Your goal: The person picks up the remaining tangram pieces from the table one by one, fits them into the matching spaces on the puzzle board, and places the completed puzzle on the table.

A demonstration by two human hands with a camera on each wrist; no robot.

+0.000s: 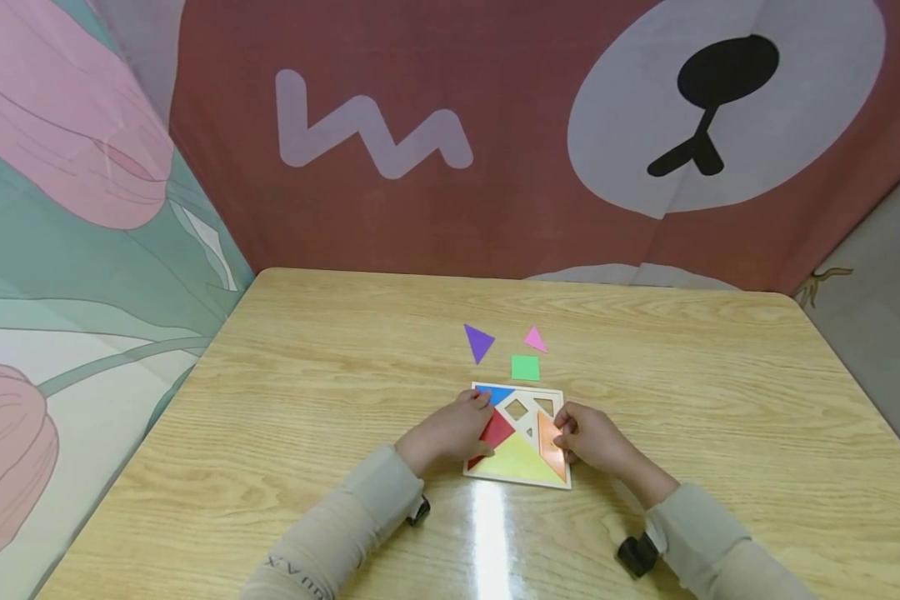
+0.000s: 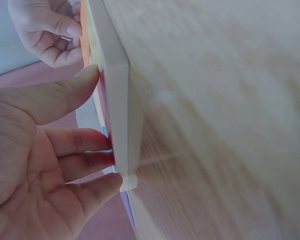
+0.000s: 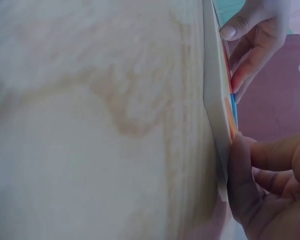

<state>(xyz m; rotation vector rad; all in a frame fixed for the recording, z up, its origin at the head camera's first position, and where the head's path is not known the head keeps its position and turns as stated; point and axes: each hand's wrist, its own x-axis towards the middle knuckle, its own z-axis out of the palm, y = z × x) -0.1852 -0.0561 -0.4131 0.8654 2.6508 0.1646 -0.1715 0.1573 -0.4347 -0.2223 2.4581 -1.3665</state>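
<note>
A pale tangram board [image 1: 510, 480] lies on the table with a blue piece [image 1: 498, 394], a red triangle [image 1: 499, 429] and a yellow triangle [image 1: 520, 463] in it. My left hand [image 1: 453, 427] rests along the board's left side, thumb and extended fingers touching the red and blue area. At the right side, my right hand [image 1: 588, 435] pinches the edge of an orange parallelogram [image 1: 551, 452] between thumb and index finger. That piece lies over the board's right part, its upper right edge covered by fingers. Open cutouts show in the board's upper right.
Beyond the board lie a purple triangle [image 1: 479, 342], a pink triangle [image 1: 536, 339] and a green square [image 1: 525, 367]. The wooden table [image 1: 330, 367] meets a printed cloth backdrop [image 1: 510, 217] at its far edge.
</note>
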